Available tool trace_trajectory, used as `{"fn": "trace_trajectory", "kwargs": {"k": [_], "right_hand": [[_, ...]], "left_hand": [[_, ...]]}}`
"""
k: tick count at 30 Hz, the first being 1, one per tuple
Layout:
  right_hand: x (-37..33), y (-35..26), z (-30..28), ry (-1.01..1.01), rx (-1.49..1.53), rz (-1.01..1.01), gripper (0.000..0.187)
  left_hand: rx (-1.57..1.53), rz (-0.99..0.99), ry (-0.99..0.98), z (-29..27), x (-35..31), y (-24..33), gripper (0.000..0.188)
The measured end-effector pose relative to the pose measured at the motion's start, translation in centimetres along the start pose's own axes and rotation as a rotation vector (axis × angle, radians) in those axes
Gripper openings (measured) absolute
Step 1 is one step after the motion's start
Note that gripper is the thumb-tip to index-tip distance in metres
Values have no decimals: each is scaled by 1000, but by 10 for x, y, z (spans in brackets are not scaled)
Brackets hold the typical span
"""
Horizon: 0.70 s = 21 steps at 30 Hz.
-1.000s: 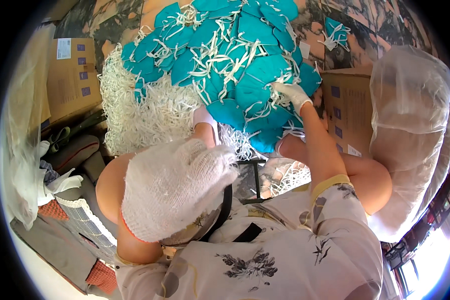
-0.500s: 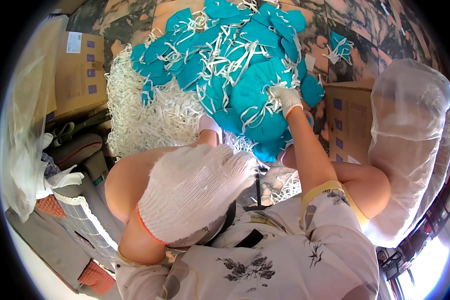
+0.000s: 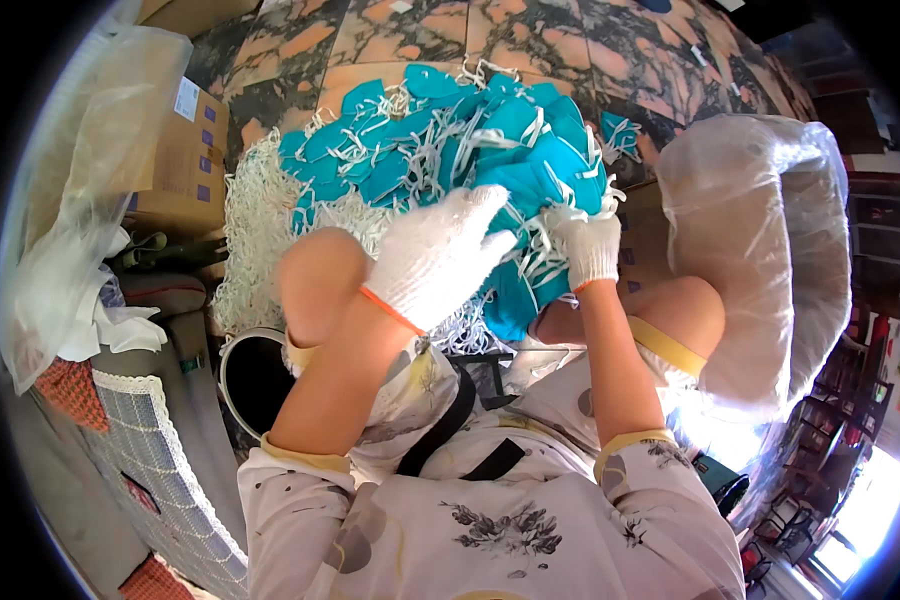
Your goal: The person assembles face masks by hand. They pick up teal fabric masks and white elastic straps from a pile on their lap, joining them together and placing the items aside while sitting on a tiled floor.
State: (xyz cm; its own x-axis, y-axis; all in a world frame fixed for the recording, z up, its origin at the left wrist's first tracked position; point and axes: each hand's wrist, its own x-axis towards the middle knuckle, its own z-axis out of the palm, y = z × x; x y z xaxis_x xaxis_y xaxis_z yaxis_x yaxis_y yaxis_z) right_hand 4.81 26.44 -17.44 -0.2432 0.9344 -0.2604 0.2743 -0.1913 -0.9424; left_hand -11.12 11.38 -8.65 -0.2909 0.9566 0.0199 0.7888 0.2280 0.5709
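A heap of teal face masks (image 3: 382, 182) with white straps lies in front of me. Over its near side reaches my left hand (image 3: 438, 250) in a white knitted glove, fingers stretched and thumb apart, with nothing seen in it. My right hand (image 3: 587, 248), gloved the same way, is closed around a bunch of white mask straps (image 3: 542, 240) at the right of the heap. Teal masks hang and fan out around that hand; its fingertips are partly hidden by straps. A thick mass of loose white straps (image 3: 255, 235) lies to the left of the masks.
Cardboard boxes (image 3: 182, 165) stand at the left, partly under clear plastic. A big clear plastic bag (image 3: 725, 250) rises at my right. One lone mask (image 3: 620, 135) lies on the marble-patterned floor (image 3: 410, 40). Beside my left knee is a dark round bin (image 3: 255, 385).
My left hand has moved from above my lap forward to the mask heap, its fingers now spread. The right hand still grips straps, a little nearer to me. My view has shifted.
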Motion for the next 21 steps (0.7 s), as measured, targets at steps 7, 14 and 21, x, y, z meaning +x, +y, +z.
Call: {"fn": "trace_trajectory", "kwargs": {"k": [7,14,21], "right_hand": [[-112,-38,-40,150,-609,-592,85],[-214,36,-47,-138,98,-56,59],[-223,1,-54,-201,-668,-903,43]], "left_hand": [[-599,-40,189,9,-64,48,46],[-788,-106,76,-1,-109,87,45],[-682,-64,84,13,-121,68,49]]}}
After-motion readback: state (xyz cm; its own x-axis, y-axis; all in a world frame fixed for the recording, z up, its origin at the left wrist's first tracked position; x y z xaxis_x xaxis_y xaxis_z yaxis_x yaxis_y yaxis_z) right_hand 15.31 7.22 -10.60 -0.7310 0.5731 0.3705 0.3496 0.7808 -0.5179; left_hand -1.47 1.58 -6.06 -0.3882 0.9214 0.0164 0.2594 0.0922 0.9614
